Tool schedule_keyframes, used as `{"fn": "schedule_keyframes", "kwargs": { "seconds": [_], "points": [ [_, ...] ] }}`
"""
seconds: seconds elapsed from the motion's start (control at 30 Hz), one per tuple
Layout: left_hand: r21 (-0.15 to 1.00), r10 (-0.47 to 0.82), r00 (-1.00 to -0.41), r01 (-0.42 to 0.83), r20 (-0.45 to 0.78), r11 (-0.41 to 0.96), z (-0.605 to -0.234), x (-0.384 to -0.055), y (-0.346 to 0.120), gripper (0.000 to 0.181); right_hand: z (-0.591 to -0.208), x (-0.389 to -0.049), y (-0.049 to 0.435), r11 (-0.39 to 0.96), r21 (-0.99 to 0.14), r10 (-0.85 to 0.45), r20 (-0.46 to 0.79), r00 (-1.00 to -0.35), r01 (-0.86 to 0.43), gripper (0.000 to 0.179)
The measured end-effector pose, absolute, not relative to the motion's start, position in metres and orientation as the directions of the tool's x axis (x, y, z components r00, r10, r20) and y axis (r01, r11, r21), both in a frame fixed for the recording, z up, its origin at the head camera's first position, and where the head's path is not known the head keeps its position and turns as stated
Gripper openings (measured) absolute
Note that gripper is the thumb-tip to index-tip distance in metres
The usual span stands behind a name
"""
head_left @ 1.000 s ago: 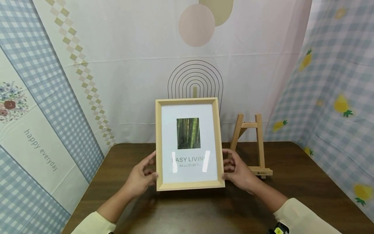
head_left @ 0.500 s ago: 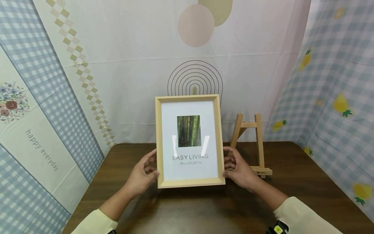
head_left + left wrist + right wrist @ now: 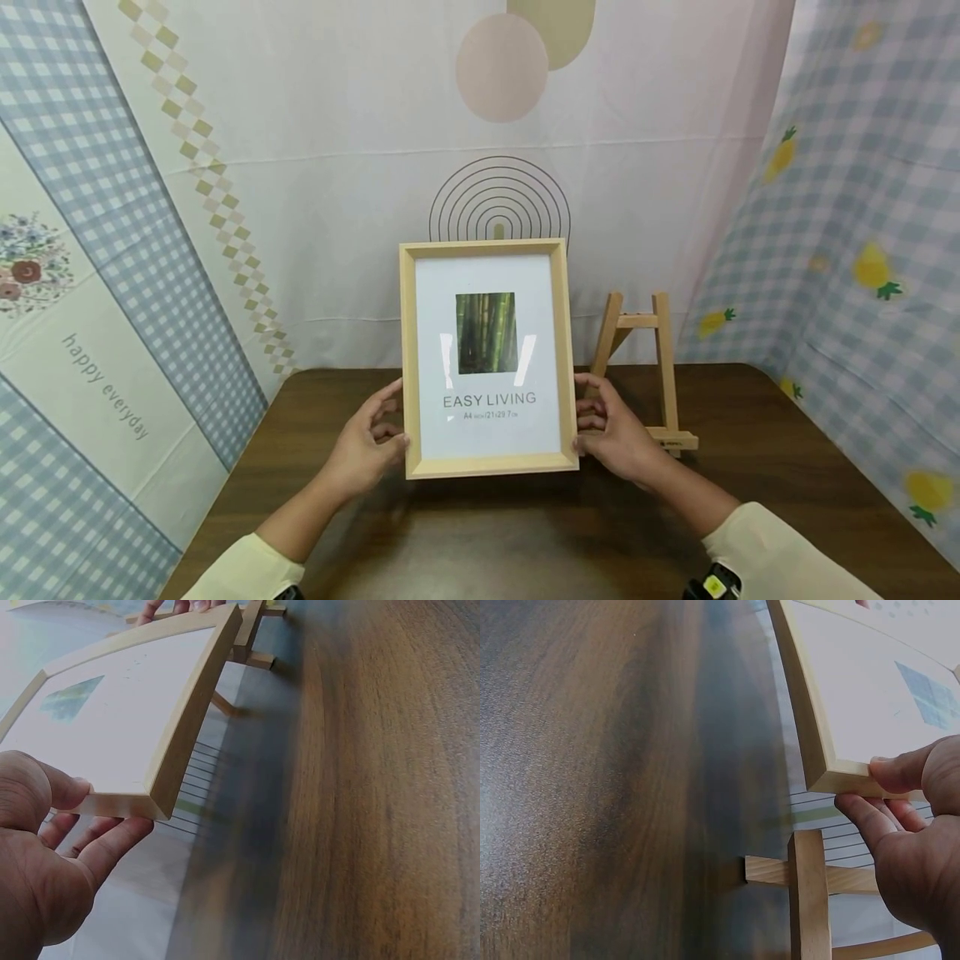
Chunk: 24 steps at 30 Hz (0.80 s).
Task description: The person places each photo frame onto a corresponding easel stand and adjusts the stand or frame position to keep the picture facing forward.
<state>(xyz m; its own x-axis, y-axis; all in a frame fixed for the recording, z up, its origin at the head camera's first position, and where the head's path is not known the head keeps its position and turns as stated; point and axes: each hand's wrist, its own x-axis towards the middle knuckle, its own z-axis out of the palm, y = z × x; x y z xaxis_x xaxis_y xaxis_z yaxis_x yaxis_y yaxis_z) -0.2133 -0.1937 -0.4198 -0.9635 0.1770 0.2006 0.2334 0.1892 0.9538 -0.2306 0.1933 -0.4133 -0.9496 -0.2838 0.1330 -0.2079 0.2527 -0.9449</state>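
Observation:
A picture frame [image 3: 486, 465] with a pale wood border faces me, tilted back slightly, in the head view. Its white sheet bears a bamboo photo and the words EASY LIVING. My left hand [image 3: 365, 442] grips the lower left side, thumb on the front edge and fingers behind, as the left wrist view shows. On the opposite side my right hand [image 3: 613, 433] holds the lower right edge between thumb and fingers. Both wrist views show the frame raised off the table. A small wooden easel [image 3: 666, 375] stands just behind my right hand, which overlaps its lower left part.
The dark wood table [image 3: 480, 542] runs back to a white patterned cloth [image 3: 337, 208] hanging behind it. Checked cloths hang at both sides, the right cloth [image 3: 847, 292] printed with pineapples.
Both hands have lifted the picture frame slightly and tipped it a little more upright. Light reflections on its front have slid upward. The easel has stayed put.

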Motion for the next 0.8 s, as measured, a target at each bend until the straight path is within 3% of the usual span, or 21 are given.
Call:
{"fn": "schedule_keyframes", "kwargs": {
  "seconds": [0.8],
  "points": [
    [0.942,0.192,-0.951,0.277,0.241,0.191,-0.4158,-0.2202,-0.1898,0.079,-0.4108,-0.2344,0.1975,0.268,-0.93,-0.269,0.179,-0.946,-0.252,0.086]
  ]
}}
